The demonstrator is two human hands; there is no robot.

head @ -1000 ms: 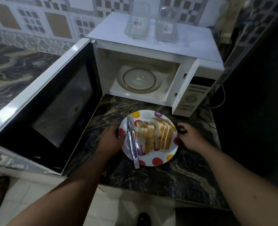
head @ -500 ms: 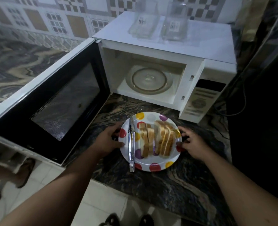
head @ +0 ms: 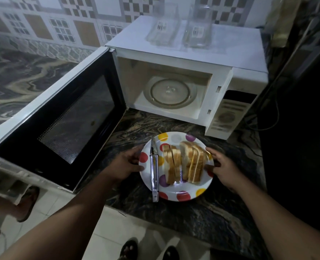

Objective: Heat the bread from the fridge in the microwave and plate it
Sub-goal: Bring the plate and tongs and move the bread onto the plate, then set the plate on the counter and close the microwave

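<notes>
Both hands grip the spotted plate (head: 181, 196) of bread (head: 183, 162) and tongs (head: 154, 169): left hand (head: 126, 164) and right hand (head: 222, 166) curled around opposite rims, before the open microwave (head: 174, 72).

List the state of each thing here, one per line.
Microwave: empty.
Door: swung fully open.
Turntable: bare.
Plate: on the counter, gripped at both sides.
Bread: sliced, standing on edge.
Tongs: closed, lying on the plate.
Left hand: on the rim.
Right hand: on the rim.
</notes>
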